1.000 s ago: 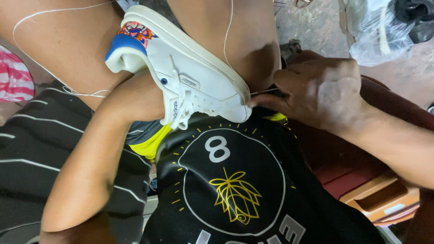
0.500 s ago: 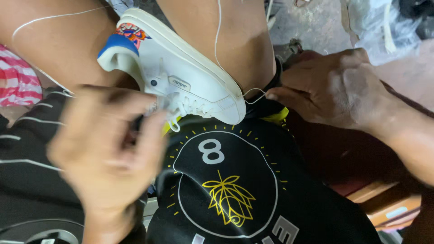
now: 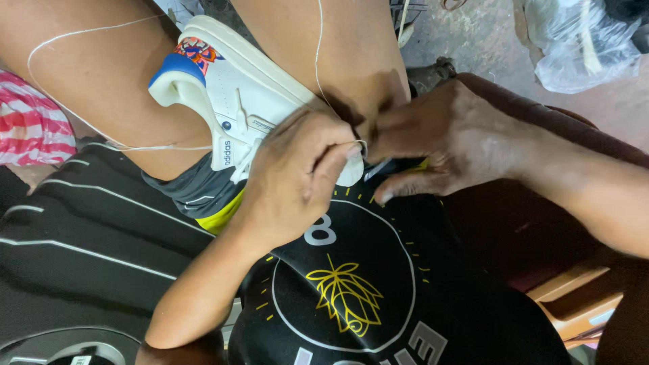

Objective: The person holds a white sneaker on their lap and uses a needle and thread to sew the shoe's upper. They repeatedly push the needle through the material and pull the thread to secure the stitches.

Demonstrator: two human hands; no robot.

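Between your knees sits the white sneaker (image 3: 236,101), wedged sideways with its sole edge facing up and its blue heel tab with the bright patch pointing up and to the left. Your left hand (image 3: 294,179) lies right over the toe end, fingers curled tight, thumb and forefinger pinching the white thread (image 3: 67,122) at the rim of the sole. Your right hand (image 3: 446,145) comes in from the other side, knuckles almost touching the left, fingers pressed together around a thin dark tool (image 3: 378,169); only its short tip shows beneath the fingers, so what kind of tool it is cannot be told. One strand of thread runs straight up from the pinch, across your leg and out of the top of the view; another loops wide over your left thigh and back towards the shoe. Below both hands your black shirt (image 3: 351,290) with the yellow leaf print fills the lap. Red-and-white striped cloth (image 3: 30,125) lies at far left, and a clear plastic bag (image 3: 581,47) rests on the concrete floor at top right.
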